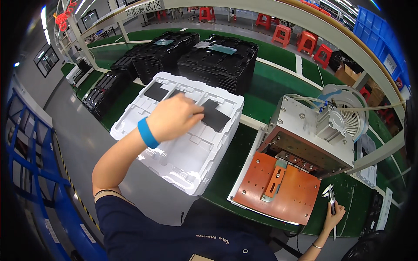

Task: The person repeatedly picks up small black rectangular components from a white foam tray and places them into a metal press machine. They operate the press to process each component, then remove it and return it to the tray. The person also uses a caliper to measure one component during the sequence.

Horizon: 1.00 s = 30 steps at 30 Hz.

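Observation:
My left hand [174, 115], with a blue wristband [148, 132] at its wrist, hangs over a white moulded plastic tray [187, 163]. Motion smears its fingers, so whether they pinch anything is unclear. Beneath and around them, thin dark grey flat pieces lie in the tray's far pockets: one piece [156, 92] at the left and overlapping pieces [216, 118] at the right. Down at the lower right, my right hand [334, 216] is closed around a caliper [332, 204], whose metal jaws point away from me over the green bench.
A press-like fixture [311, 130] with an orange plate [278, 185] stands between the tray and my right hand. Stacked black trays [217, 61] rise behind the white tray. A metal frame rail [244, 6] arches across the back. Blue racks [39, 174] line the left.

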### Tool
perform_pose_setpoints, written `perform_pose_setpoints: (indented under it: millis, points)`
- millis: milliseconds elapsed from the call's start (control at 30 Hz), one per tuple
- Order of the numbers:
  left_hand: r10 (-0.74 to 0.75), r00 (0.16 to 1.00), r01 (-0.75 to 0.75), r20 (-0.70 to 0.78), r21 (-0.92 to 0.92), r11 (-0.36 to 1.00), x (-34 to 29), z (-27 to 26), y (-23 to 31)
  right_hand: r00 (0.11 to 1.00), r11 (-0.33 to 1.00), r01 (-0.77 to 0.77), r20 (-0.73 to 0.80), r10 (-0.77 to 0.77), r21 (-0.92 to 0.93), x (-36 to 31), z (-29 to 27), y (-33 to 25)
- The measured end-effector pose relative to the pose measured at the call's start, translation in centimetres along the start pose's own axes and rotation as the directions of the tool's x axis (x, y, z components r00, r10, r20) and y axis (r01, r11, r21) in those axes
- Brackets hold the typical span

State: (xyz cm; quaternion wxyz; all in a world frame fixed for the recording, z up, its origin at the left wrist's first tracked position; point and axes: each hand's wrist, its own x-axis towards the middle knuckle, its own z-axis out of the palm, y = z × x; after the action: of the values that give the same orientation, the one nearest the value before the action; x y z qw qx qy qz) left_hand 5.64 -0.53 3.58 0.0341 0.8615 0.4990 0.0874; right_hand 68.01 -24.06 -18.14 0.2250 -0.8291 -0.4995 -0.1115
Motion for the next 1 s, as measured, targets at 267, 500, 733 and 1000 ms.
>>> perform_pose_setpoints:
  millis: [267, 500, 733, 1000]
  points:
    - [0.420, 0.867, -0.450, -0.269, -0.062, 0.891, 5.5, 4.6, -1.2, 0.982, 0.982, 0.079, -0.184, -0.047, 0.171, 1.0, -0.9, -4.1]
    - [0.270, 0.899, -0.283, -0.344, 0.014, 0.959, 5.9, 6.4, -0.8, 0.987, 0.957, 0.137, -0.118, -0.110, 0.257, 1.2, -1.2, -7.5]
    - [0.018, 0.845, -0.037, -0.534, -0.025, 0.999, 3.4, 0.7, -6.1, 0.980, 0.929, 0.168, -0.160, -0.121, 0.329, 1.2, -4.5, -9.8]
    - [-0.005, 0.938, 0.093, -0.347, 0.239, 0.967, 2.2, 0.9, -16.6, 0.395, 0.236, 0.856, -0.287, -0.873, 0.460, 3.5, -12.3, -38.0]
